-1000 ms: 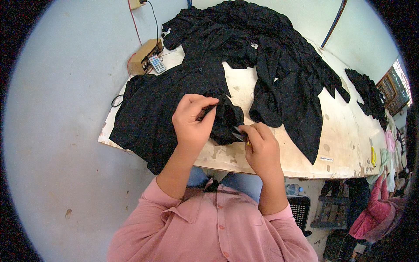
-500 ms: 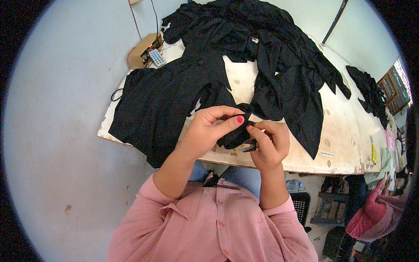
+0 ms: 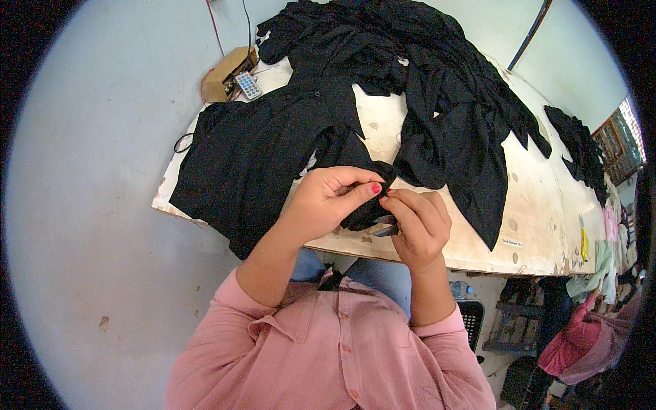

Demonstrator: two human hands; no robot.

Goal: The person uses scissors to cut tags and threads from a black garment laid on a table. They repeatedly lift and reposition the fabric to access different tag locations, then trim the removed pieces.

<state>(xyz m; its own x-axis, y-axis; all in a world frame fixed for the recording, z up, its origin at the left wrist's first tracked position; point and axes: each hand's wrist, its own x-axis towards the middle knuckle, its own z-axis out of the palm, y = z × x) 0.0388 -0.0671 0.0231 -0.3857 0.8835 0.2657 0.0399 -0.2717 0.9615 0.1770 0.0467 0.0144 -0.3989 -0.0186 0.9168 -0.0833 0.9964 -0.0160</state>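
A black garment (image 3: pixel 263 160) is spread over the left part of the table, and one corner of it comes up to my hands. My left hand (image 3: pixel 324 201) is closed, pinching that black cloth between thumb and fingers. Right beside it my right hand (image 3: pixel 422 222) is closed too, its thumb and forefinger at the same bit of cloth. Small thread snips (image 3: pixel 387 231) are tucked in my right hand, blades pointing left; their handle is hidden by the fingers. What exactly sits between the fingertips is too small to make out.
More black garments (image 3: pixel 451 130) are heaped across the back and right of the pale, stained table (image 3: pixel 547 225). A remote control (image 3: pixel 248 85) lies by a brown box (image 3: pixel 229 72) with wires at the back left. On the far right, a person (image 3: pixel 581 342) in pink works beside piled cloth.
My right hand's fingertips have come closer to my left fingertips and gathered together at the cloth. The snips stay in my right hand. My left hand barely moves.
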